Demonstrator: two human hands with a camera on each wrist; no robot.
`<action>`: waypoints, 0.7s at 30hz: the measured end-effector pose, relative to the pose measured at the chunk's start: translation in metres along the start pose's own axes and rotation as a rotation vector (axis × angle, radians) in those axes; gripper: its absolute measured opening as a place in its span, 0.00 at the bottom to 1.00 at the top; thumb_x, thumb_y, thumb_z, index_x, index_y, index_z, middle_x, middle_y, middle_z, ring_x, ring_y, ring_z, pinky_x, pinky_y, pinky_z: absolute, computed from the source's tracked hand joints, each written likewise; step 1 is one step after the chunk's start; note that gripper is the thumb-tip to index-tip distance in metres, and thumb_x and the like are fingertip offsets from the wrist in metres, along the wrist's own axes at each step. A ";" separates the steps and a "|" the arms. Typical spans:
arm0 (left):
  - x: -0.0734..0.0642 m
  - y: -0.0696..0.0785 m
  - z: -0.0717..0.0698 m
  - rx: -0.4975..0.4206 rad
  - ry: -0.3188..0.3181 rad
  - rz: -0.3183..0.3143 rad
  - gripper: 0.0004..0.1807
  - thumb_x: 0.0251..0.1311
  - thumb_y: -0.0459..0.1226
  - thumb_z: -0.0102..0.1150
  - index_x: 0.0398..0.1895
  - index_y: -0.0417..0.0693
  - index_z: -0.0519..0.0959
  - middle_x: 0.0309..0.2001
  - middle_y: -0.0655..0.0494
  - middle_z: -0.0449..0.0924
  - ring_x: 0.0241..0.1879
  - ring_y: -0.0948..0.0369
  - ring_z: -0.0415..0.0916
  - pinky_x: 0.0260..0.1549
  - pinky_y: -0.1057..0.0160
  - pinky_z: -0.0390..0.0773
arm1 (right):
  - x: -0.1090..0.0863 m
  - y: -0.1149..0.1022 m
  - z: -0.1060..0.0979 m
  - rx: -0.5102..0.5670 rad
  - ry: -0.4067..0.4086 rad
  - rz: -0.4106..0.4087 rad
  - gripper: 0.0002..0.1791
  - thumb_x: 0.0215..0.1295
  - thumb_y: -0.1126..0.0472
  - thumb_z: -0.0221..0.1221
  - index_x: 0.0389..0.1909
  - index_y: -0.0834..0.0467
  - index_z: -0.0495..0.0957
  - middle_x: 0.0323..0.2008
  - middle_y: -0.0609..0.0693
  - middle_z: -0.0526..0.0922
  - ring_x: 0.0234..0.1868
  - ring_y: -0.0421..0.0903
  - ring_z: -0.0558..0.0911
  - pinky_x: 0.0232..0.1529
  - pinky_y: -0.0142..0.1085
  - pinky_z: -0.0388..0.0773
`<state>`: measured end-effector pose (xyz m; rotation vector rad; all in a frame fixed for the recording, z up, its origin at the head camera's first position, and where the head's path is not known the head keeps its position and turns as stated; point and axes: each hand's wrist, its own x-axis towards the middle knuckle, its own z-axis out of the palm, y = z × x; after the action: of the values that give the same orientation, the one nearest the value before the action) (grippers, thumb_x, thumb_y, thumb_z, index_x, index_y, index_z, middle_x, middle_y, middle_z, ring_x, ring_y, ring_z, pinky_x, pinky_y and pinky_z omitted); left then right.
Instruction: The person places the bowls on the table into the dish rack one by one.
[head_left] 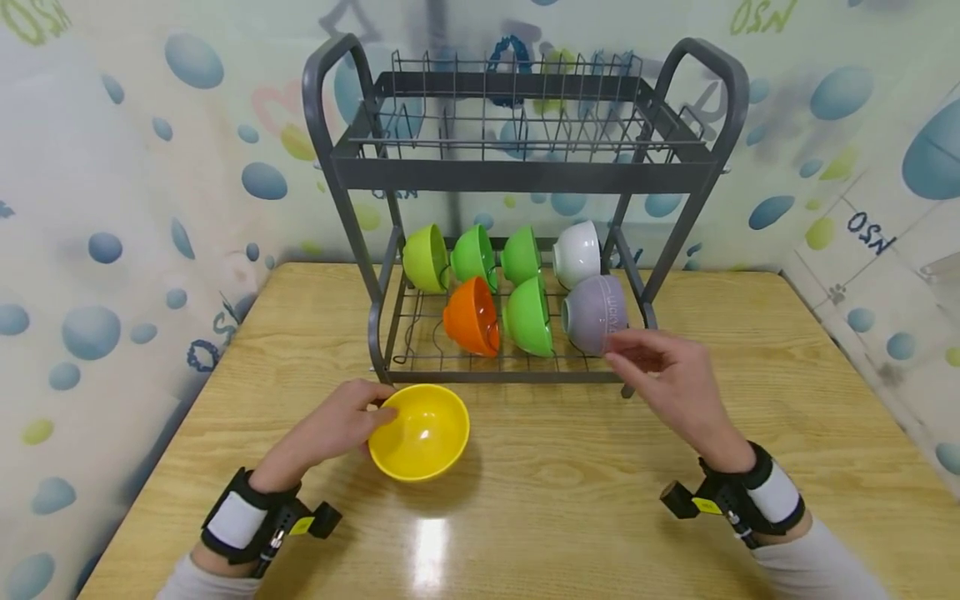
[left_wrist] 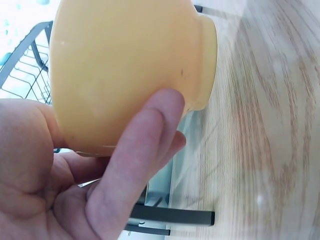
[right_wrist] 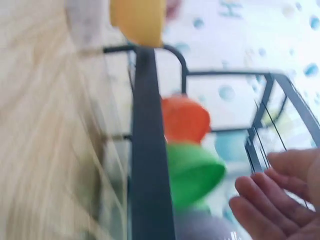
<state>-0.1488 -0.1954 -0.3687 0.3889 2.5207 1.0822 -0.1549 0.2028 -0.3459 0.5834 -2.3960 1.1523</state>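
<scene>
My left hand [head_left: 351,423] grips a yellow bowl [head_left: 431,446] by its left rim, thumb inside and fingers beneath. In the left wrist view, those fingers [left_wrist: 135,155] press against the bowl's outer wall, and its foot is just off the wooden table. Over by the rack's front right, my right hand [head_left: 670,383] holds nothing, its fingers loosely bent close to a purple bowl [head_left: 600,315]. From the head view I cannot tell whether they touch it. The right wrist view shows the same hand [right_wrist: 280,200] apart from a green bowl [right_wrist: 192,175].
A dark two-tier dish rack [head_left: 525,177] stands against the patterned wall. On its lower tier, tilted bowls form two rows: yellow-green [head_left: 425,259], several green, white [head_left: 577,255], orange [head_left: 472,317] and purple. The wooden table [head_left: 570,492] extends in front.
</scene>
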 end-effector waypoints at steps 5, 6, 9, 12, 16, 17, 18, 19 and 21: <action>0.001 0.002 0.002 -0.011 -0.012 0.011 0.15 0.64 0.34 0.51 0.49 0.37 0.80 0.44 0.40 0.81 0.29 0.60 0.77 0.19 0.56 0.82 | 0.002 -0.027 0.037 0.024 -0.295 -0.364 0.17 0.57 0.61 0.66 0.49 0.57 0.82 0.46 0.49 0.85 0.46 0.39 0.83 0.48 0.27 0.79; 0.001 0.002 0.002 -0.010 -0.011 0.007 0.15 0.64 0.34 0.51 0.49 0.37 0.80 0.44 0.41 0.80 0.29 0.60 0.77 0.19 0.56 0.82 | 0.002 -0.032 0.042 0.022 -0.339 -0.426 0.18 0.58 0.60 0.66 0.51 0.57 0.81 0.49 0.49 0.84 0.49 0.40 0.82 0.51 0.27 0.78; 0.002 0.003 0.003 -0.009 -0.014 0.004 0.15 0.64 0.34 0.50 0.50 0.37 0.80 0.45 0.41 0.80 0.29 0.60 0.77 0.19 0.55 0.82 | 0.004 -0.045 0.057 0.009 -0.437 -0.593 0.20 0.60 0.58 0.64 0.54 0.56 0.79 0.53 0.50 0.81 0.53 0.42 0.79 0.56 0.28 0.76; 0.003 0.005 0.004 -0.013 -0.021 0.012 0.15 0.64 0.34 0.51 0.50 0.36 0.79 0.45 0.41 0.80 0.29 0.61 0.77 0.19 0.56 0.82 | 0.005 -0.053 0.071 -0.003 -0.492 -0.719 0.21 0.61 0.58 0.63 0.55 0.56 0.78 0.55 0.50 0.80 0.56 0.42 0.77 0.59 0.30 0.74; 0.002 0.006 0.004 -0.028 -0.034 0.028 0.16 0.64 0.34 0.51 0.50 0.36 0.79 0.45 0.40 0.80 0.26 0.61 0.77 0.18 0.56 0.81 | 0.003 -0.059 0.086 -0.026 -0.500 -0.845 0.21 0.60 0.58 0.64 0.54 0.56 0.78 0.55 0.49 0.80 0.58 0.43 0.76 0.62 0.31 0.71; 0.002 0.006 0.004 -0.031 -0.036 0.032 0.16 0.64 0.34 0.51 0.50 0.36 0.79 0.45 0.40 0.81 0.25 0.61 0.77 0.18 0.56 0.81 | 0.002 -0.060 0.089 -0.036 -0.497 -0.867 0.21 0.59 0.58 0.65 0.54 0.55 0.79 0.55 0.48 0.80 0.58 0.43 0.76 0.63 0.31 0.71; 0.002 0.006 0.003 -0.032 -0.035 0.035 0.16 0.64 0.34 0.51 0.51 0.36 0.79 0.45 0.40 0.81 0.24 0.61 0.77 0.18 0.55 0.81 | 0.002 -0.061 0.092 -0.048 -0.493 -0.888 0.21 0.59 0.57 0.65 0.54 0.55 0.79 0.55 0.48 0.80 0.58 0.43 0.76 0.63 0.31 0.70; 0.002 0.005 0.003 -0.028 -0.035 0.041 0.16 0.63 0.34 0.51 0.51 0.36 0.79 0.44 0.40 0.81 0.24 0.62 0.77 0.18 0.55 0.81 | 0.002 -0.062 0.094 -0.059 -0.492 -0.903 0.20 0.60 0.57 0.64 0.53 0.55 0.79 0.55 0.48 0.80 0.58 0.43 0.76 0.64 0.31 0.70; 0.002 0.005 0.002 -0.029 -0.035 0.054 0.16 0.63 0.34 0.51 0.50 0.36 0.79 0.44 0.40 0.81 0.23 0.61 0.77 0.18 0.54 0.81 | 0.001 -0.063 0.096 -0.084 -0.505 -0.918 0.19 0.61 0.56 0.63 0.53 0.55 0.80 0.54 0.47 0.81 0.58 0.43 0.77 0.64 0.31 0.69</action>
<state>-0.1487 -0.1900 -0.3666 0.4658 2.4742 1.1215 -0.1403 0.0896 -0.3606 1.8544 -2.0531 0.5182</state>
